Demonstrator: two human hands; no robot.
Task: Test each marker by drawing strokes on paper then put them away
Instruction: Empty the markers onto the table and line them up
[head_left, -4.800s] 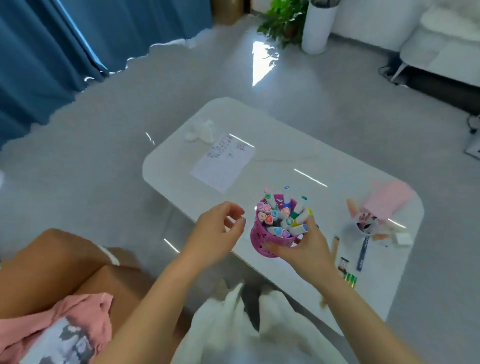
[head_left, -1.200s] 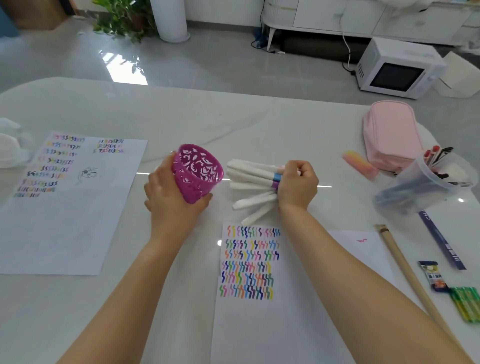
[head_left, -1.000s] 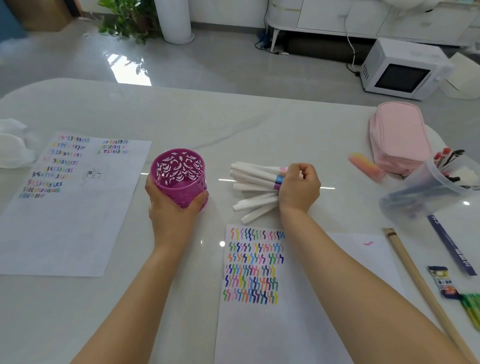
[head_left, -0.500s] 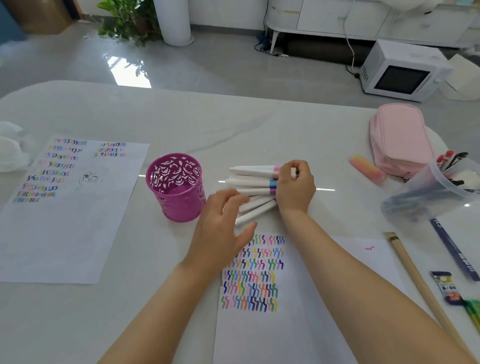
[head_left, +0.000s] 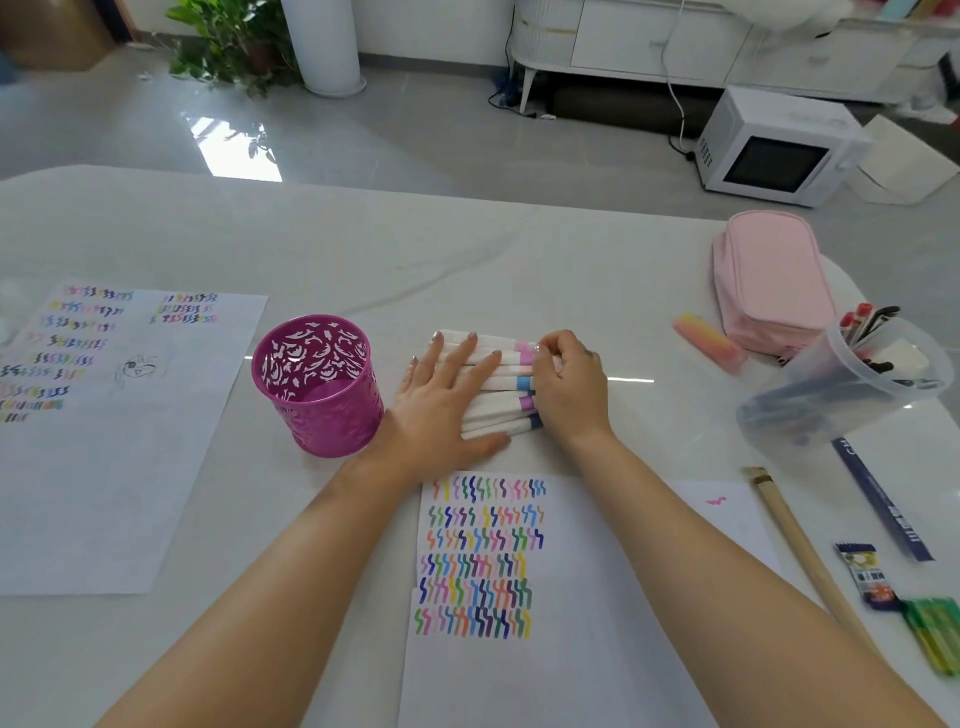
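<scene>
Well left of the magenta cup (head_left: 317, 395), flat on the table (head_left: 467, 249): a sheet of paper (head_left: 130, 467) with rows of coloured strokes. Cup upright.

Just right of the cup: left hand (head_left: 441, 410), fingers straight and spread. Presses flat on the white barrels of the markers (head_left: 506, 402), gripping nothing. Markers side by side on the table, coloured bands pointing away from the cup.

Further right: right hand (head_left: 571, 389), fingers curled over the bundle's far ends. Pinches them together and hides the tips.

Right of the cup and nearer the camera: second sheet (head_left: 571, 665) full of strokes, partly under both forearms.

Well right of the cup: orange-pink block (head_left: 709, 340), pink pencil case (head_left: 769, 280), tilted clear tub (head_left: 841, 395) of pens, wooden stick (head_left: 800, 545), blue ruler (head_left: 883, 504).
</scene>
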